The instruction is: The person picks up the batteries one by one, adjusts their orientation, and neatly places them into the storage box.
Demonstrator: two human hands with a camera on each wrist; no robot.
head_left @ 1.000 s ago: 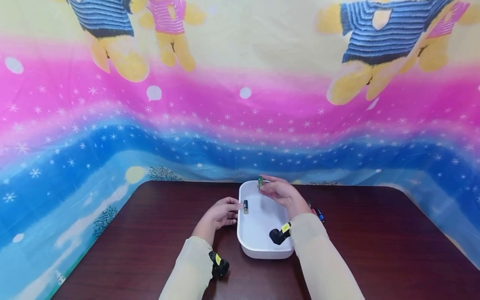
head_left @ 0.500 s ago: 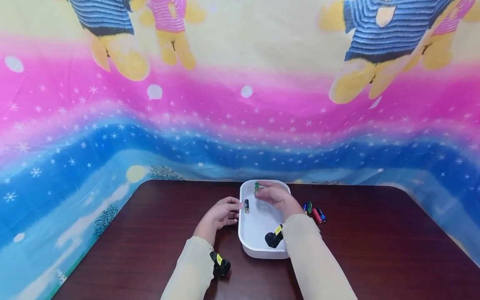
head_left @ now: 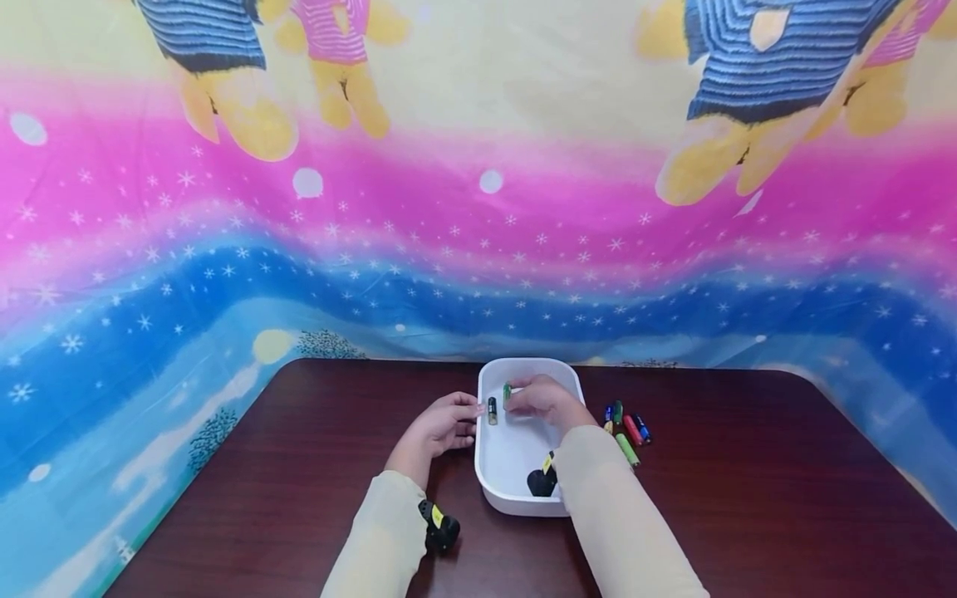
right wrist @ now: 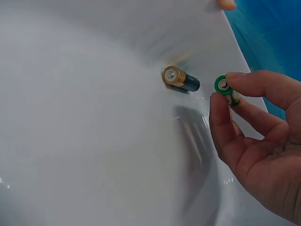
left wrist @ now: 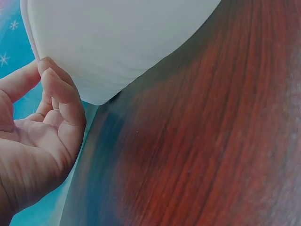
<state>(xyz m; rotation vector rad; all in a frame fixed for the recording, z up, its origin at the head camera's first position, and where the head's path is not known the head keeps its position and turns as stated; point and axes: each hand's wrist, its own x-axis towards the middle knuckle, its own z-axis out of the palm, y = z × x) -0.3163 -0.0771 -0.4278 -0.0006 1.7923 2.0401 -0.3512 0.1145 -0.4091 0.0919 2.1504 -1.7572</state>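
A white tray [head_left: 523,508] stands on the table. My left hand [head_left: 447,428] pinches its left rim between thumb and finger; the left wrist view shows those fingertips [left wrist: 49,70] at the edge. Inside the tray, my right hand [head_left: 549,400] holds a green battery [right wrist: 226,89] between thumb and fingers, slightly above the tray floor in the right wrist view. Close by, a black and gold battery [right wrist: 181,79] lies on the tray floor near the left wall. The palm of the right hand is hidden in the head view.
Several batteries lie on the table right of the tray, among them a red battery [head_left: 632,429] and a light green battery [head_left: 626,449]. The dark wooden table [head_left: 748,482] ends at a printed curtain [head_left: 419,249] behind. A black camera [head_left: 439,530] sits on the left wrist.
My right hand has moved left and down into the tray with the green battery. The batteries on the right of the table have come into fuller view. The left hand stays at the rim.
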